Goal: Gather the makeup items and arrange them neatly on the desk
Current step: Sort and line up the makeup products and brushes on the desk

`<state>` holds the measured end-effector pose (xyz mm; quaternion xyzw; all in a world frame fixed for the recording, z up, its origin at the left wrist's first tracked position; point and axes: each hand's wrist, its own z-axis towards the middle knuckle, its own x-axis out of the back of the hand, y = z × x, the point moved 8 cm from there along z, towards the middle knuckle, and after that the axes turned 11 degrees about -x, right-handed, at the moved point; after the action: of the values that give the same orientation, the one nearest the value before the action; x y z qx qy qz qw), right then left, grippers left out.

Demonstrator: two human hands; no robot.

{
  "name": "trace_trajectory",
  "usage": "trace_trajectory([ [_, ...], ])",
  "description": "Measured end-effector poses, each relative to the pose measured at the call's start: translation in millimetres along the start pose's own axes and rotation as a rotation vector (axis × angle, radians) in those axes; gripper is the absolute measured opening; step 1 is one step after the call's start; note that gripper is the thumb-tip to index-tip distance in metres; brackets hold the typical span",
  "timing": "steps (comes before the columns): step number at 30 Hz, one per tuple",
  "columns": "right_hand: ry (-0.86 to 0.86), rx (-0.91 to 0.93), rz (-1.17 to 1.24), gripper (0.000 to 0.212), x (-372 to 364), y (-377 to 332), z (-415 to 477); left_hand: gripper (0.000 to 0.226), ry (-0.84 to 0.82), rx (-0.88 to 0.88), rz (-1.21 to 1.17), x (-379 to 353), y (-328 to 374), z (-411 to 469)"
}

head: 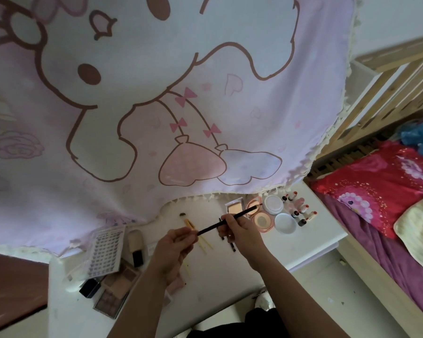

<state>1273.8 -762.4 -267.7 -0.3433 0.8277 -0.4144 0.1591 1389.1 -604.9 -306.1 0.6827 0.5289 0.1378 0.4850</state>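
Forearms are coming up from the bottom edge. My left hand (pixel 174 242) is pinching the lower end of a slim black makeup stick (pixel 210 227) and my right hand (pixel 239 230) is pinching its middle, so each grip is closed on it, just in front of the pink compact (pixel 261 219), above the white worktop (pixel 313 240). I am judging it light, stiff and slightly slick, best held mid-shaft. With its tip blurring, I cannot tell pencil from brush. A cartoon curtain (pixel 181 118) is hiding everything behind the compact.

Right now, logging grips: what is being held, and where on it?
A thin black stick: left hand pinches one end, right hand grips its middle.
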Motion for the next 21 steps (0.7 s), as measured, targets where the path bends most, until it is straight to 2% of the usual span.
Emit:
trace_trajectory([
  [5,-0.007,-0.064,0.040,0.025,12.4,20.4,11.2,0.020,-0.127,0.020,0.164,-11.3,-14.1,4.5],
  [9,0.006,-0.090,-0.156,0.027,18.4,32.0,22.8,0.022,-0.362,-0.010,0.640,-29.0,-43.7,8.7],
  [11,-0.010,-0.095,-0.249,0.026,14.6,39.1,28.1,0.020,-0.417,-0.046,0.876,-32.1,-57.8,14.1],
  [14,-0.031,-0.152,-0.365,0.026,14.3,64.0,41.6,0.019,-0.237,0.028,0.834,-17.4,-76.6,23.0],
  [17,0.026,-0.196,-0.594,0.039,30.6,90.1,56.1,0.006,-0.028,0.109,0.746,-3.8,-91.0,26.0],
  [18,0.042,-0.212,-0.659,0.040,37.5,97.1,60.3,0.003,0.011,0.114,0.744,-3.4,-95.2,27.7],
  [21,0.048,-0.273,-0.710,0.037,54.3,118.1,68.9,0.013,0.083,0.119,0.779,-10.1,-108.8,32.1],
])
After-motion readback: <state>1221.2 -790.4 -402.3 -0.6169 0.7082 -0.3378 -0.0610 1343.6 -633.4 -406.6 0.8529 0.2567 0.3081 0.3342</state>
